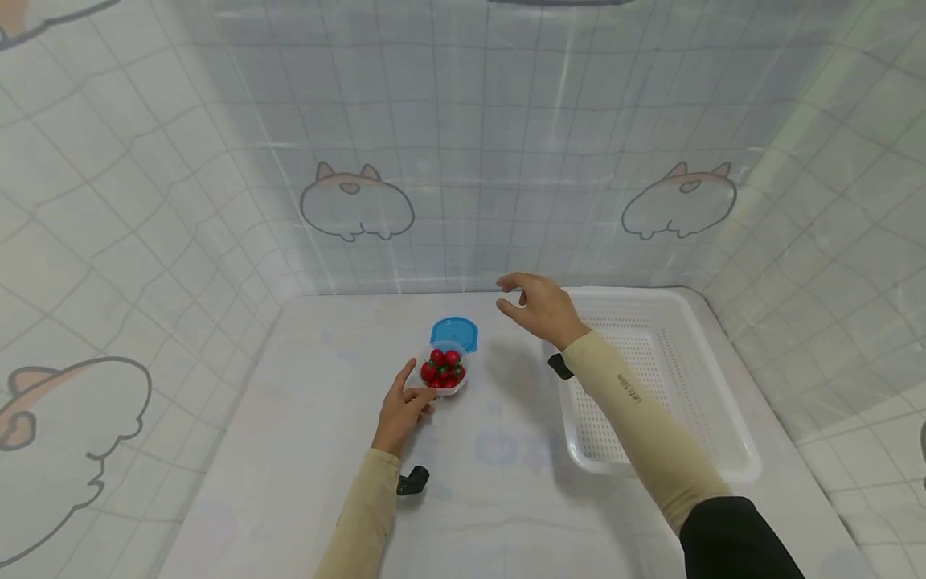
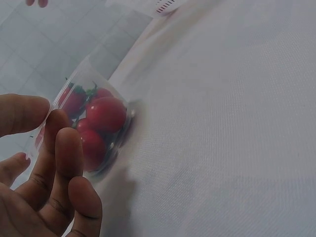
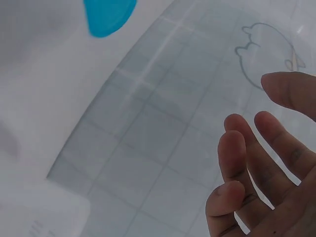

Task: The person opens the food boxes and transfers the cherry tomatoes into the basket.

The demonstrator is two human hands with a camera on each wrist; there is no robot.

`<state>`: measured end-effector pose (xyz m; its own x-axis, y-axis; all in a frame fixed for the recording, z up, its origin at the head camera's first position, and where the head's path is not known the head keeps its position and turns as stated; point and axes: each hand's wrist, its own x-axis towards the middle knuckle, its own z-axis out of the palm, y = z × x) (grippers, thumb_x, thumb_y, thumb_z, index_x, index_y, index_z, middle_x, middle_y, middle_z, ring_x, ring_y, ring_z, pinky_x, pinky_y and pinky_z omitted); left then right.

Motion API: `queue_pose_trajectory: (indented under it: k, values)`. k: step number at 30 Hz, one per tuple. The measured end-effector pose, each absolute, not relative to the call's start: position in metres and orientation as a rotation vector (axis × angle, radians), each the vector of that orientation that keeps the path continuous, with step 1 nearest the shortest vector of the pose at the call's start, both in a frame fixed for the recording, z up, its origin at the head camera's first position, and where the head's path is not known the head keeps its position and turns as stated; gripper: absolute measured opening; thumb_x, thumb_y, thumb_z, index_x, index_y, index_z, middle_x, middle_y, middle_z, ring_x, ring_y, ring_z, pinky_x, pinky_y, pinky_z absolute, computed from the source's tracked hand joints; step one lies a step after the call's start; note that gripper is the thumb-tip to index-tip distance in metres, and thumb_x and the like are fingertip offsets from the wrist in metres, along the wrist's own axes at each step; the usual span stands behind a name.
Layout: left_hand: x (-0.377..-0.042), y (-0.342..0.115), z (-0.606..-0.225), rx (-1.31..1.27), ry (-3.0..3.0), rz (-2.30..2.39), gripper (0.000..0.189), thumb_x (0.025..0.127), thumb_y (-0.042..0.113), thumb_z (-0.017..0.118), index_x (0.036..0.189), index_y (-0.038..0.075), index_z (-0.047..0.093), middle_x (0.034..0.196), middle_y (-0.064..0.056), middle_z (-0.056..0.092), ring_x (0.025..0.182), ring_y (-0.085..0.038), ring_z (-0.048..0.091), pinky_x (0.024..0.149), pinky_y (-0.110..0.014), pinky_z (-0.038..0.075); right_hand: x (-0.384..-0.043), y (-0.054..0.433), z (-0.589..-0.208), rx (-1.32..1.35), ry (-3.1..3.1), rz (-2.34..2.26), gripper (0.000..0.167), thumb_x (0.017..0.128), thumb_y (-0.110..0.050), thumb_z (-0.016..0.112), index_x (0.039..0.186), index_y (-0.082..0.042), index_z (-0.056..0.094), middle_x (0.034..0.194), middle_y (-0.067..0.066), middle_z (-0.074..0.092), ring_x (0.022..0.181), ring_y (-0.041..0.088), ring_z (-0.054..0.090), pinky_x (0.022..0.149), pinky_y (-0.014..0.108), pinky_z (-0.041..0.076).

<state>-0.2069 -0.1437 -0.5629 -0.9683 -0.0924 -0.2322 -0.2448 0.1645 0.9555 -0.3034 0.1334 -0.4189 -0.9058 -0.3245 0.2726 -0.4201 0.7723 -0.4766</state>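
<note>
Pinching the rim of a clear plastic box (image 1: 450, 392) between thumb and fingertip, the left hand (image 1: 401, 414) is stretching its forefinger along the box's left side. Several red cherry tomatoes (image 1: 452, 357) with green stems are lying inside the box, which is standing near the middle of a white-covered table (image 1: 318, 378). Just beyond it, a blue lid (image 1: 456, 331) is resting on the table; whether the two are touching is hard to tell. Thumb and fingers apart and gently bent, the right hand (image 1: 538, 310) is hovering by the far left corner of a white perforated plastic basket (image 1: 673, 362), holding nothing. Fine weave and faint bluish patches are showing in the table cover. Around it, glossy pale sheeting (image 1: 506, 161) is walling in the back and both sides, bearing creased grid lines and cartoon animal outlines. Beige sleeves (image 1: 625, 402) are covering both forearms.
</note>
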Motion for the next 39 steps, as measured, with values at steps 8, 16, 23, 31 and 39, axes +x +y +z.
queue_pose_trajectory:
  k: [8,16,23,31,39]
  values:
    - [-0.206,-0.145,-0.561,-0.335,2.289,1.933,0.072,0.097,0.025,0.07,0.159,0.029,0.033,0.102,-0.014,0.073,0.079,-0.022,0.066,0.075,-0.031,0.049,-0.303,0.116,-0.415,0.703,-2.763,0.904,0.036,0.098,-0.033,0.068,0.131,-0.018,0.066,0.122,-0.002,0.069,0.091,0.019,0.061,0.073,0.034,0.049]
    - [-0.207,-0.146,-0.56,-0.328,2.291,1.927,0.072,0.097,0.023,0.07,0.159,0.028,0.033,0.1,-0.014,0.072,0.08,-0.023,0.066,0.075,-0.032,0.049,-0.303,0.105,-0.422,0.777,-2.796,0.872,0.037,0.097,-0.03,0.069,0.133,-0.018,0.065,0.121,0.001,0.069,0.095,0.021,0.061,0.074,0.033,0.052]
    - [-0.208,-0.146,-0.559,-0.333,2.298,1.922,0.071,0.097,0.024,0.07,0.159,0.029,0.034,0.1,-0.013,0.073,0.08,-0.024,0.066,0.075,-0.031,0.05,-0.303,0.094,-0.429,0.817,-2.812,0.862,0.041,0.096,-0.03,0.072,0.134,-0.018,0.064,0.123,0.002,0.069,0.096,0.021,0.062,0.074,0.032,0.052]
    - [-0.208,-0.147,-0.56,-0.346,2.278,1.926,0.071,0.097,0.026,0.07,0.159,0.031,0.034,0.102,-0.013,0.073,0.081,-0.024,0.066,0.076,-0.032,0.05,-0.301,0.079,-0.441,0.997,-2.818,0.89,0.042,0.095,-0.024,0.073,0.135,-0.016,0.063,0.128,0.0,0.068,0.097,0.021,0.062,0.081,0.032,0.053]
    - [-0.206,-0.147,-0.558,-0.299,2.276,1.968,0.071,0.097,0.021,0.069,0.159,0.026,0.034,0.1,-0.017,0.073,0.078,-0.023,0.066,0.072,-0.032,0.049,-0.297,0.063,-0.455,1.092,-2.893,0.835,0.04,0.095,-0.028,0.073,0.134,-0.02,0.065,0.131,-0.004,0.065,0.116,0.017,0.059,0.097,0.036,0.05]
